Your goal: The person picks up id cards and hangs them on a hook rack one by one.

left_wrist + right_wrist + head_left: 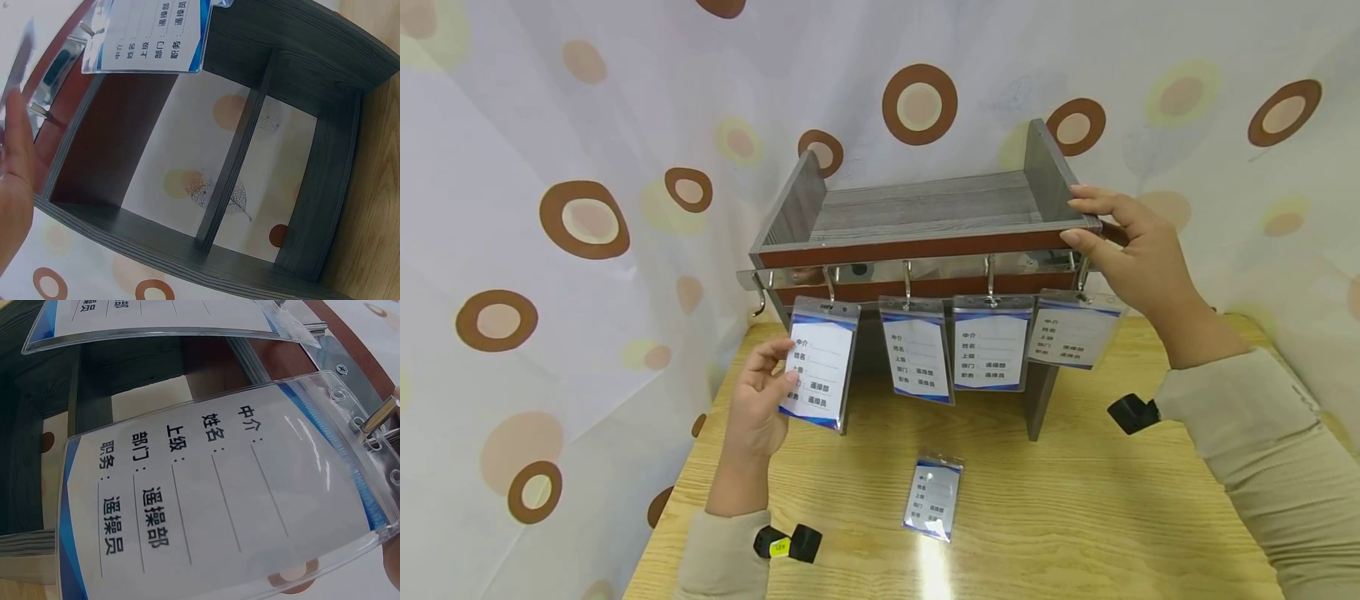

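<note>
My left hand [762, 400] pinches the left edge of a badge holder [822, 367], thumb on its front. The holder's top slot is at the second hook [830, 283] from the left; whether it hangs fully there I cannot tell. With thumb in front and fingers over the side panel, my right hand [1150, 250] grips the right front corner of a grey wooden shelf [925, 204]. Three more badge holders hang rightward: one [916, 350], another [992, 346], and a tilted one [1071, 332], large in the right wrist view with its slot on a hook [378, 419].
Another badge holder [932, 498] lies flat on the wooden table [1037, 517] in front of the shelf. The leftmost hook [759, 296] on the metal strip bears nothing. Behind stands a white sheet [625, 100] with circle patterns.
</note>
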A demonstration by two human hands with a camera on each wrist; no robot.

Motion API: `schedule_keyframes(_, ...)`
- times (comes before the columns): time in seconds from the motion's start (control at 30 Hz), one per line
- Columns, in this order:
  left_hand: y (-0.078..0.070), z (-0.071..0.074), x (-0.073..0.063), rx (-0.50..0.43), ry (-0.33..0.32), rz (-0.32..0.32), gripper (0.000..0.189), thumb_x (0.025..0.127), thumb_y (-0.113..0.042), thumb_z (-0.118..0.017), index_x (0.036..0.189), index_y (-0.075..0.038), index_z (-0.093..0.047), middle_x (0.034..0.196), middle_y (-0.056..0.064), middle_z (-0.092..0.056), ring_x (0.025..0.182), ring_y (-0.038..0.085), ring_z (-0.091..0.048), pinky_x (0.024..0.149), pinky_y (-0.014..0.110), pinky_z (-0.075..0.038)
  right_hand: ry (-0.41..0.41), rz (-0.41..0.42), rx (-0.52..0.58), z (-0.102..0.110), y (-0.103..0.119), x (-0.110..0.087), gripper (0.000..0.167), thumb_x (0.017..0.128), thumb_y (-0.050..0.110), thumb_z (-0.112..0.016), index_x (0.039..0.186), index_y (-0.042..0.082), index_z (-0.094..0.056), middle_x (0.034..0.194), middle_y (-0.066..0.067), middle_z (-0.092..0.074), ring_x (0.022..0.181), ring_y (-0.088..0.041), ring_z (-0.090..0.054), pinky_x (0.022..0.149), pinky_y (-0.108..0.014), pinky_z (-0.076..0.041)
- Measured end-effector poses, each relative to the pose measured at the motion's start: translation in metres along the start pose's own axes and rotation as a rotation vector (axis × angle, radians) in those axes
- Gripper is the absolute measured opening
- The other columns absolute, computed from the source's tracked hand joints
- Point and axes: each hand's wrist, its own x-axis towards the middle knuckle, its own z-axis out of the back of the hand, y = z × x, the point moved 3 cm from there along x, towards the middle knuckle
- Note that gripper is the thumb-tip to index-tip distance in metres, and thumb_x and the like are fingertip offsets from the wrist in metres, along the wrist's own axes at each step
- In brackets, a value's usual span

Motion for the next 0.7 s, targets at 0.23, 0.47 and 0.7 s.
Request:
schedule_keyframes(0.23, 0.001, 0.001, 0.005, 0.063, -0.151, 0.02, 0.025, 0.082, 0.011, -0.047, 0.089, -0.011, -0.056, 0.086, 0.006, -0.045, 0.066, 0.013, -0.057, 0.055, 0.022, -0.05, -0.006, 0.005, 0.011, -0.001, 0.0, 0.0, 0.035, 0.083, 0.009, -0.058, 0.116, 0.0, -0.052, 0.125, 0.001, -0.046, 0.11, -0.002, -0.042, 0.085, -0.015, -0.037)
schedule_keyframes(0.47, -0.002, -0.002, 0.007, 0.188, 0.06, -0.001, 0.039, 0.085, 0.014, -0.036, 0.115, -0.01, -0.045, 0.106, 0.008, -0.036, 0.085, 0.014, -0.052, 0.062, 0.023, -0.05, -0.003, -0.008, 0.026, -0.001, 0.0, 0.0, 0.035, 0.083, 0.01, -0.057, 0.116, 0.0, -0.052, 0.125, 0.001, -0.046, 0.11, -0.003, -0.041, 0.086, -0.016, -0.037)
schedule_keyframes(0.7, -0.006, -0.006, 0.013, 0.248, 0.125, 0.076, 0.046, 0.083, 0.014, -0.038, 0.119, -0.013, -0.042, 0.103, 0.007, -0.031, 0.085, 0.016, -0.052, 0.063, 0.028, -0.05, -0.006, -0.007, 0.026, 0.0, 0.001, -0.001, 0.035, 0.083, 0.01, -0.057, 0.116, 0.001, -0.052, 0.126, 0.001, -0.046, 0.11, -0.003, -0.041, 0.085, -0.016, -0.037)
